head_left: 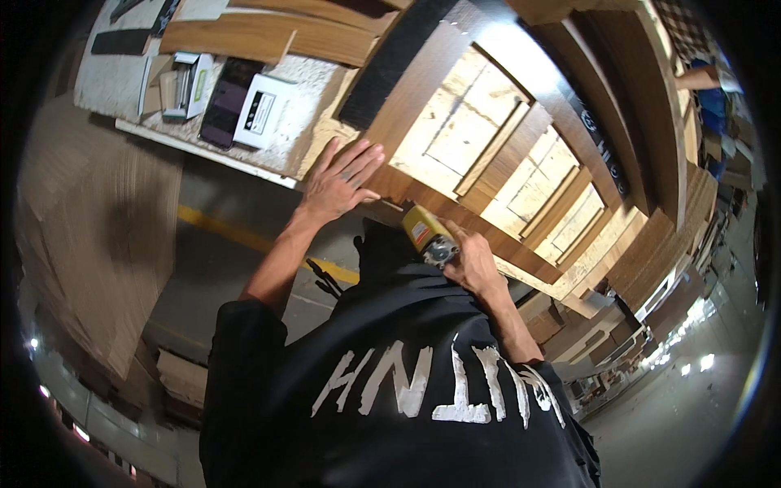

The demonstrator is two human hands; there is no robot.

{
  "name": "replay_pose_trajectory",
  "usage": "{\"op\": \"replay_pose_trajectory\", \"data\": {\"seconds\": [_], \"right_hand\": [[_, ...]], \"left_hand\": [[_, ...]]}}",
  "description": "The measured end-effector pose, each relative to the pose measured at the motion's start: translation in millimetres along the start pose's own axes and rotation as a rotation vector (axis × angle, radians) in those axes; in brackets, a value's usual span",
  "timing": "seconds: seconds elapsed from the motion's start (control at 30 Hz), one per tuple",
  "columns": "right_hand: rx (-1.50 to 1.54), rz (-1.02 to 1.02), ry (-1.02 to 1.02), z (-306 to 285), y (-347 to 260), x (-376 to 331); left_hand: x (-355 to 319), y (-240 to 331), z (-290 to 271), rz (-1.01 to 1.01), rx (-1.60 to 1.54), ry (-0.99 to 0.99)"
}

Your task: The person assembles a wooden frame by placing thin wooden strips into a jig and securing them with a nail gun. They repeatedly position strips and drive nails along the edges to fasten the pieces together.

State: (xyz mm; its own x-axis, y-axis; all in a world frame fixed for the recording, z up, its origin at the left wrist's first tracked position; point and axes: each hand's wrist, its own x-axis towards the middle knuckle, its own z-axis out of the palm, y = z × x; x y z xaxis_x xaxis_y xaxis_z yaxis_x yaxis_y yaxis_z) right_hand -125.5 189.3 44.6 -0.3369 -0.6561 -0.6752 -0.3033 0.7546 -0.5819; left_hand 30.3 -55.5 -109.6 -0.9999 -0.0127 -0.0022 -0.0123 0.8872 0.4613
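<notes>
A brown wood-grain frame [455, 213] with crosspieces lies on the pale chipboard bench top [468, 93]. My left hand [338, 187] rests at its near left corner, palm down, fingers stretched out and holding nothing. Just right of it, my right hand [476, 262] is wrapped round a yellow nail gun [423, 230]. The gun's nose points toward the frame's near edge, close to that same corner. Whether the nose touches the wood cannot be told, and my right fingers are partly hidden behind the tool.
Left on the bench lie a phone [228, 102], a white box [264, 112] and an opened small carton [181, 88]. Loose wood strips [268, 37] lie behind them. Long brown boards [618, 89] stand at the right. Another person's arm [698, 78] shows far right. Cardboard [89, 220] stands left.
</notes>
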Motion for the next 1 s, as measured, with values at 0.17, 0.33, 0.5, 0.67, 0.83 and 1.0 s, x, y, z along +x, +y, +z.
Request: {"op": "replay_pose_trajectory", "data": {"seconds": [0.17,0.33,0.5,0.67,0.83,1.0], "right_hand": [[-0.042,0.063,0.051,5.5,23.4,-35.8],[0.027,0.202,0.227,24.4,61.7,-79.7],[0.166,0.377,0.379,46.2,89.2,-111.9],[0.304,0.387,0.465,68.2,111.9,-134.8],[0.382,0.362,0.473,88.4,125.7,-148.9],[0.336,0.242,0.518,107.9,129.8,-151.1]], "left_hand": [[1.6,7.9,-2.2,0.0,0.081,-0.025],[3.7,18.5,-5.6,0.017,0.181,-0.038],[1.7,20.1,-1.0,0.032,0.222,-0.053],[2.7,28.1,-4.8,-0.014,0.275,-0.1],[5.9,36.4,-10.1,-0.046,0.348,-0.189],[19.2,32.3,-24.2,0.087,0.402,-0.175]]}}
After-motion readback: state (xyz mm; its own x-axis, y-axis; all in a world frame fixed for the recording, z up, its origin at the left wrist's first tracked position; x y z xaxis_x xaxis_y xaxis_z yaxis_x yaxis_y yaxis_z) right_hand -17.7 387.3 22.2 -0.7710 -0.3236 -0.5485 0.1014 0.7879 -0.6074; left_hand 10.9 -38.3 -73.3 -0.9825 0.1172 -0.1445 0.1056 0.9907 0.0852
